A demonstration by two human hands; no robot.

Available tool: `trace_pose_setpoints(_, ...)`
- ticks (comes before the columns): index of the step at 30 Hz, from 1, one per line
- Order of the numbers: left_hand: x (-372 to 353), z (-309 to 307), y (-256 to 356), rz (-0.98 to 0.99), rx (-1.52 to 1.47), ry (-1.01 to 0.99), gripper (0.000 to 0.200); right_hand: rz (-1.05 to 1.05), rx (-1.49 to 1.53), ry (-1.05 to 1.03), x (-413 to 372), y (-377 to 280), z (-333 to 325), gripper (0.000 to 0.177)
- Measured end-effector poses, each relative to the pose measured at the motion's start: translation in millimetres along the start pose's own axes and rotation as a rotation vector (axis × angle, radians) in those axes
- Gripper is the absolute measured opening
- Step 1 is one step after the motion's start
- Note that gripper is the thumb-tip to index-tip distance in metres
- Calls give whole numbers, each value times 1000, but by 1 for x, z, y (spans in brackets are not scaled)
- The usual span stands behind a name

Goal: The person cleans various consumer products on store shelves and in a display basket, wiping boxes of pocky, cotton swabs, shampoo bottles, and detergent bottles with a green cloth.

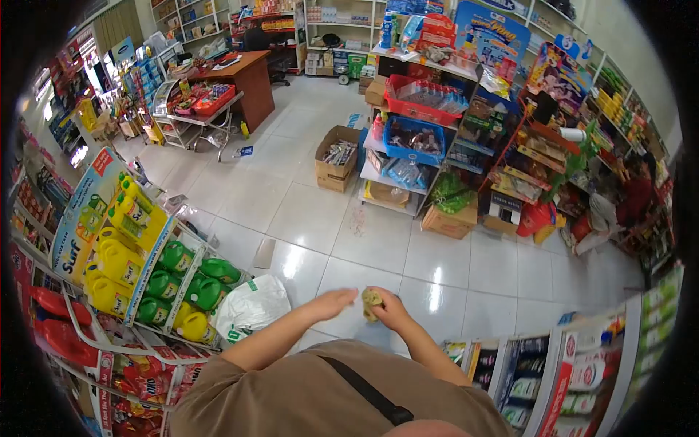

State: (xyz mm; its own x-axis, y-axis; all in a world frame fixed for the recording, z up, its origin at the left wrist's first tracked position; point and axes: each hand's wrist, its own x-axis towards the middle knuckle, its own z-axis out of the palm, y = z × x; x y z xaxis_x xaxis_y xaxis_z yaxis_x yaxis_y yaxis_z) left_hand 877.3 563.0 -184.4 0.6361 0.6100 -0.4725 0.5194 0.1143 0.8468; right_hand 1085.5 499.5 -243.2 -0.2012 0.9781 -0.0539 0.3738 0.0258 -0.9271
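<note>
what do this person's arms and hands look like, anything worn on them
Both arms are bare below the short sleeves of a tan-brown t-shirt. The left hand and right hand are ungloved, and no watch or bracelet shows at either wrist. Rings are too small to tell. A black strap with a dark buckle crosses the shirt front diagonally.

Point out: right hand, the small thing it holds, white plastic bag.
right hand (392,312), head view, back of hand.
small thing (372,300), head view, its middle.
white plastic bag (253,304), head view, its middle.

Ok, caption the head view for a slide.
Right hand holds a small greenish object, left hand open beside it.
</note>
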Motion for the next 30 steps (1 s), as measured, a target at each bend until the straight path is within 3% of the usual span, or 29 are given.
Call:
trace_pose_setpoints(2, 55, -29, 21, 242, 78, 454, 49, 136, 302, 217, 36, 26, -35, 40)
trace_pose_setpoints(4, 86, -66, 95, 371, -105, 664, 37, 345, 702, 391, 85, 30, -79, 36)
trace_pose_setpoints(7, 139, -100, 190, 921, 6, 1005, 33, 392, 1292, 386, 160, 1, -127, 37)
trace_pose_setpoints(10, 175, -125, 270, 1311, 452, 1202, 38, 232, 1290, -139, 211, -30, -121, 37)
trace_pose_setpoints(12, 195, -146, 306, 1567, 645, 1002, 39, 381, 1344, -253, 207, -135, -131, 37)
trace_pose_setpoints(13, 201, -159, 312, 1575, 651, 1059, 38, 309, 1262, -231, 224, -131, -142, 35)
trace_pose_setpoints(15, 213, -183, 309, 1596, 679, 1166, 37, 94, 901, -348, 278, -49, -172, 32)
trace_pose_setpoints(16, 221, -199, 308, 1534, 677, 1233, 36, 280, 1245, -410, 301, -52, -191, 32)
trace_pose_setpoints(19, 262, -235, 291, 1358, 612, 1372, 33, 481, 1327, -42, 357, -35, -208, 32)
trace_pose_setpoints(22, 311, -266, 303, 1413, 568, 1068, 30, 361, 1276, -169, 375, -107, -197, 35)
trace_pose_setpoints(25, 336, -313, 309, 1553, 514, 1090, 30, 255, 1124, -226, 458, -91, -237, 40)
trace_pose_setpoints(26, 350, -329, 308, 1449, 471, 1090, 29, 204, 1046, -231, 485, -87, -260, 41)
trace_pose_setpoints(28, 394, -361, 300, 1264, 385, 1040, 29, 234, 1059, 51, 521, -60, -298, 38)
trace_pose_setpoints(29, 421, -374, 299, 1103, 349, 1054, 27, 241, 1142, 171, 530, -55, -317, 36)
trace_pose_setpoints(30, 437, -388, 302, 855, 303, 928, 29, 174, 1199, 153, 540, -17, -340, 37)
